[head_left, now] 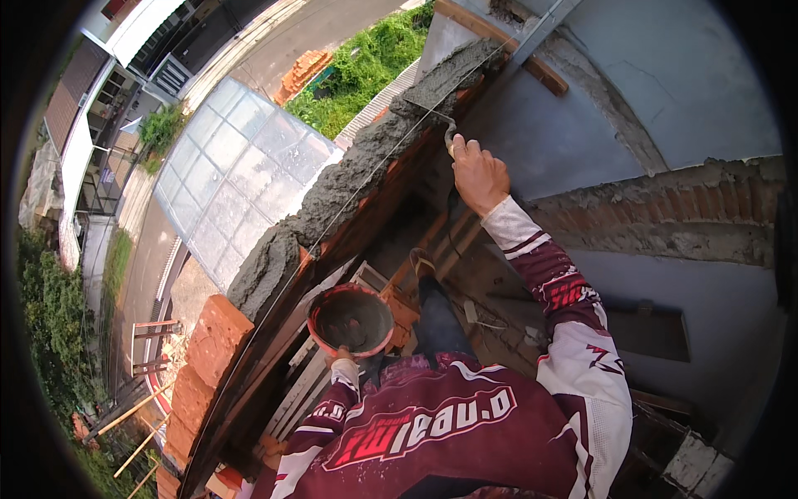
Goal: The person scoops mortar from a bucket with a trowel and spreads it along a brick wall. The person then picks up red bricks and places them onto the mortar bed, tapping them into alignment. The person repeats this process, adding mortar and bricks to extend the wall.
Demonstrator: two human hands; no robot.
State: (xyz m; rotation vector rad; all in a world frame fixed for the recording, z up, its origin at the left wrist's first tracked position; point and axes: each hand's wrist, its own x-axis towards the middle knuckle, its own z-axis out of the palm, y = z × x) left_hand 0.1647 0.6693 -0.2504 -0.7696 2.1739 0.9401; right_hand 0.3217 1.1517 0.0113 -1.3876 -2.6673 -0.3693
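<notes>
My right hand (pixel 480 176) is closed round the handle of a trowel (pixel 450 128), arm stretched out toward the far end of the wall. The trowel's blade lies against the grey wet mortar (pixel 357 166), which forms a thick, lumpy bed along the wall top. My left hand (pixel 342 354) grips the near rim of a round reddish bucket (pixel 389 326). Grey mortar (pixel 353 320) lies inside it. A thin string (pixel 345 205) runs lengthwise over the mortar bed. Red bricks (pixel 218 333) sit at the wall's near end, next to the mortar.
Beyond the wall, the drop shows a translucent panelled roof (pixel 237 158), a road and a brick stack (pixel 304 73). Planks and loose bricks (pixel 401 314) lie below me, near my shoe (pixel 422 262). Grey plastered walls (pixel 698 75) and a rough brick ledge (pixel 665 212) stand at right.
</notes>
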